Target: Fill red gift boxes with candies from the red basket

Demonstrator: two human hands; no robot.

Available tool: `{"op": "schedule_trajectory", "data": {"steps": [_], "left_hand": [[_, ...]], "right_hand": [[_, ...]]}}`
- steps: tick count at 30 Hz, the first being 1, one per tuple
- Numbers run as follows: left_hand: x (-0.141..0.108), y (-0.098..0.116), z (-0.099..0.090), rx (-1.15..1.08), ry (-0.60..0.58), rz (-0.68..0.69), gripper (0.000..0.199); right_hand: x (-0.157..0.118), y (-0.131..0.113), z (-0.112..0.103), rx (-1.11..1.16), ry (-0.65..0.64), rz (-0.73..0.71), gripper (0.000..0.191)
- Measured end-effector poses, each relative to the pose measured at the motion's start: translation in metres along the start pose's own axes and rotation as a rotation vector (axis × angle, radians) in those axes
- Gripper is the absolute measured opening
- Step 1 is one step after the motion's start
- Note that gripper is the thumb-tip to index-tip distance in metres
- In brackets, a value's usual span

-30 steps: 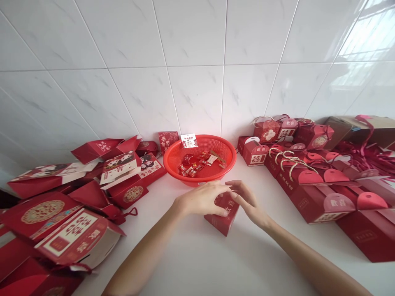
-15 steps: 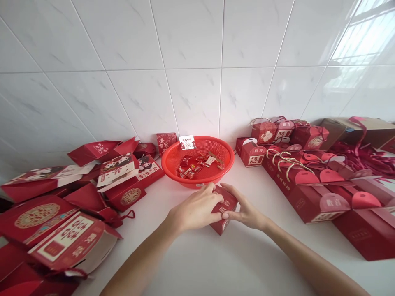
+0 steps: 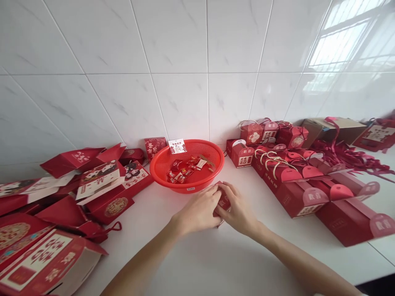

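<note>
Both hands hold a small red gift box (image 3: pixel 224 200) with pale printed characters, low over the white tabletop. My left hand (image 3: pixel 197 211) is closed on its left side, covering much of it. From the right, my right hand (image 3: pixel 238 210) grips the box, fingers bent over the top and thumb across the printed face. The box's underside is hidden, so I cannot tell if it touches the table. Just beyond the hands stands a red plastic basket (image 3: pixel 159 181) with wrapped candies (image 3: pixel 180 176) and a white printed card (image 3: pixel 177 146) at its rim.
Red gift boxes, some with panda prints, lie piled on the left (image 3: pixel 111 205). Rows of red handled boxes (image 3: pixel 296 197) stand on the right, some with rope handles. Behind them are a cardboard box (image 3: pixel 342 125) and dark red ribbons (image 3: pixel 333 150). A tiled wall (image 3: pixel 185 102) closes off the back.
My right hand has moved further over the box, covering more of its printed face. The box has turned more upright in the hands. The view has swung slightly right.
</note>
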State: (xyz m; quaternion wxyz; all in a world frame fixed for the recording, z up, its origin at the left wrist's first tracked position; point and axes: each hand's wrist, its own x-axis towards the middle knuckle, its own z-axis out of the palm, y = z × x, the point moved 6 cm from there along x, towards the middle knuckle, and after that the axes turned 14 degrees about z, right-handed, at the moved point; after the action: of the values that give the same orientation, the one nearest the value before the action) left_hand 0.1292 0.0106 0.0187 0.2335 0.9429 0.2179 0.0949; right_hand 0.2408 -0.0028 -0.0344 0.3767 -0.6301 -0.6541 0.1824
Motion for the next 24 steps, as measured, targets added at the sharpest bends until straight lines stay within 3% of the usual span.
{"op": "schedule_trajectory", "data": {"steps": [4, 9, 18, 24], "left_hand": [[0.005, -0.003, 0.000, -0.054, 0.038, 0.010, 0.070], [0.003, -0.003, 0.001, -0.049, 0.021, -0.005, 0.073], [-0.002, -0.003, 0.002, -0.074, -0.027, 0.007, 0.075], [-0.007, -0.007, 0.002, -0.063, -0.077, -0.003, 0.075]], "right_hand": [[-0.003, -0.007, -0.004, -0.169, -0.028, 0.095, 0.061], [-0.005, -0.019, -0.011, -0.338, -0.086, 0.193, 0.049], [-0.002, -0.026, -0.009, -0.498, -0.175, 0.240, 0.047], [-0.003, -0.030, -0.013, -0.521, -0.166, 0.231, 0.045]]}}
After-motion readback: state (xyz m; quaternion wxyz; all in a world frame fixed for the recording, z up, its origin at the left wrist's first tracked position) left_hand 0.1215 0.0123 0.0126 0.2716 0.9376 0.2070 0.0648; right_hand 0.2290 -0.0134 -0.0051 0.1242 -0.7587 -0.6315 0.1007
